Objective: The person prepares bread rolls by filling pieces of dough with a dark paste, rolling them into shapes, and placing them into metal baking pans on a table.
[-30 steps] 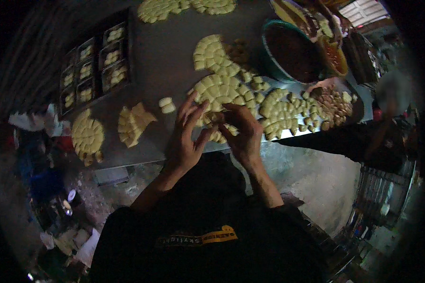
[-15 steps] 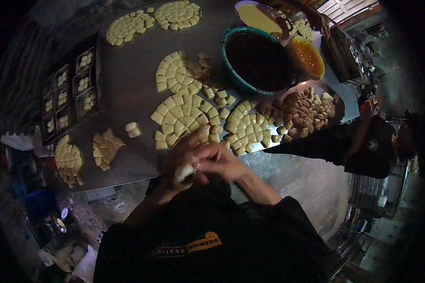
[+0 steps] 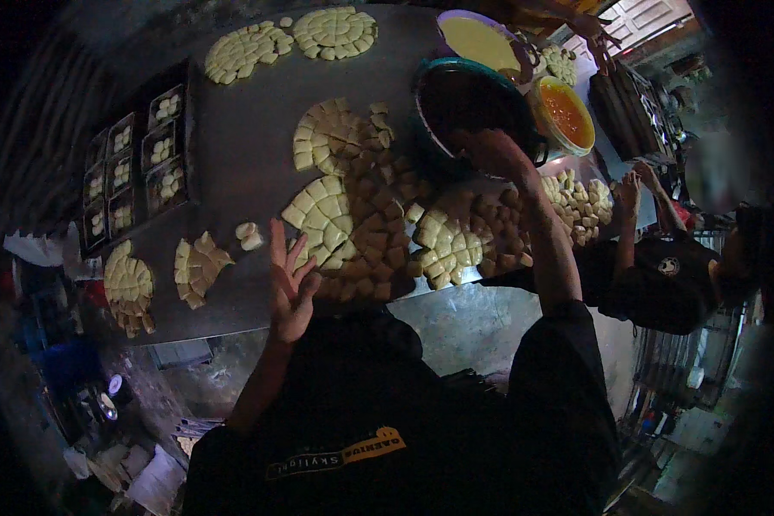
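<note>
Nearest, the left hand [image 3: 291, 292] is spread wide and has hold of nothing, poised at the near edge of the worktop [image 3: 241, 163] just beside the cut dough [image 3: 318, 215]; a careless sideways sweep of those fingers could knock pieces out of their pattern or push some over the edge. The right forearm [image 3: 555, 245] crosses above more pieces, so if it dips it might drag them together. Beyond it, the right hand [image 3: 494, 153] is bent into the mouth of the teal basin [image 3: 464, 61], its fingertips lost in the dark, so whether it grips anything cannot be told; pressing hard on the rim could tip the basin toward the dough. The dough itself lies between the person and that basin, scored into small blocks in a rounded, flat layout, pale yellow where light falls, brown in shadow, faintly glossy toward the right, with looser, separated bits around its margins.
</note>
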Tool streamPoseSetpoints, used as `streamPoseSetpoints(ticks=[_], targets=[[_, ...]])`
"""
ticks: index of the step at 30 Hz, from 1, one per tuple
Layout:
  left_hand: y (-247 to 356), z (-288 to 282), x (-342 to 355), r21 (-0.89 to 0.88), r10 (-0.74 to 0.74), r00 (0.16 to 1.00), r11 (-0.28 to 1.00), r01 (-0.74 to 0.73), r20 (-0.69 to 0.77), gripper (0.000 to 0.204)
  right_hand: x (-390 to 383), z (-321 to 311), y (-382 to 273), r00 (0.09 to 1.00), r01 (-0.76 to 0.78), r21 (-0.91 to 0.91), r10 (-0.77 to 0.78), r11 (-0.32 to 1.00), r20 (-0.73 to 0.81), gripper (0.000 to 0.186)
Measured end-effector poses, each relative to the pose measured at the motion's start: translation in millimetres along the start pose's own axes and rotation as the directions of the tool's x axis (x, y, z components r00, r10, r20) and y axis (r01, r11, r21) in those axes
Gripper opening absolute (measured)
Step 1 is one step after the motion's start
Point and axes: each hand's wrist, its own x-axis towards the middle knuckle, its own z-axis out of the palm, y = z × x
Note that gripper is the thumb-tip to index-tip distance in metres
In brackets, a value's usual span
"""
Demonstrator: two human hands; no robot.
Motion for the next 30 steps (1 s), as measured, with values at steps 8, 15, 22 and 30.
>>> streamPoseSetpoints(ticks=[8, 15, 22, 30], targets=[[5.6, -22.8, -8.1, -0.164, -0.082, 0.992, 0.982, 0.096, 0.093, 0.076, -6.6, 18.7, 1.1, 0.975, 0.036, 0.194, 0.008, 0.98, -0.221, 0.031], [25.1, -33.0, -1.6, -0.206, -0.195, 0.955, 0.948, 0.242, 0.224, 0.041, -17.2, -32.1, -163.0, 0.988, 0.029, 0.814, 0.106, 0.581, -0.111, 0.043], [-25.7, -93.8, -22.8, 0.001, -0.045, 0.989, 0.999, 0.046, -0.141, 0.037, -15.4, -26.2, -330.8, 0.992, -0.106, 0.991, -0.066, 0.087, 0.112, 0.043], [10.4, -122.0, -24.2, 0.232, 0.073, 0.993, 0.971, -0.05, -0.095, 0.034, -14.8, -7.3, -397.0, 0.884, 0.341, 0.476, -0.104, 0.81, -0.456, 0.048]])
